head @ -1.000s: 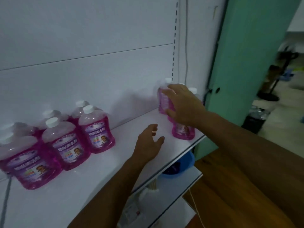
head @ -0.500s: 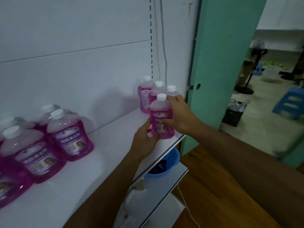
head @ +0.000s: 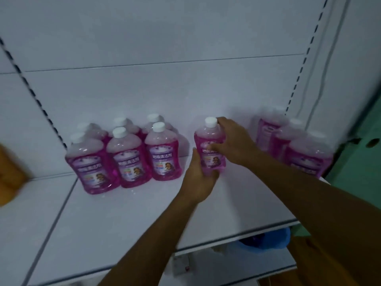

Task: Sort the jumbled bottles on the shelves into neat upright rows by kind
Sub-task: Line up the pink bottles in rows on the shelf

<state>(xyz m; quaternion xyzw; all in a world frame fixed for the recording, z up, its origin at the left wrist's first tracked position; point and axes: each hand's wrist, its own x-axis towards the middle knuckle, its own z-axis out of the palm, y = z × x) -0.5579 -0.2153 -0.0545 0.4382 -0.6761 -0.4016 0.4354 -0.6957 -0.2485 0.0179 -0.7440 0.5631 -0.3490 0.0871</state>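
Observation:
A pink bottle with a white cap (head: 208, 141) is upright over the middle of the white shelf (head: 127, 219), held by both hands. My left hand (head: 198, 178) grips its lower part from the front left. My right hand (head: 235, 143) wraps its upper right side near the neck. To its left stands a tidy group of several like pink bottles (head: 125, 153) in two rows. Three more pink bottles (head: 296, 149) stand at the shelf's right end, blurred.
The white back panel (head: 165, 89) rises behind the bottles. A blue basin (head: 268, 240) sits on the lower shelf at the right. An orange-brown object (head: 10, 174) shows at the far left. A green wall (head: 362, 162) borders the right.
Both hands have carried the pink bottle leftward from the right-end group to the shelf's middle. The view has swung left, so the left group now shows in full.

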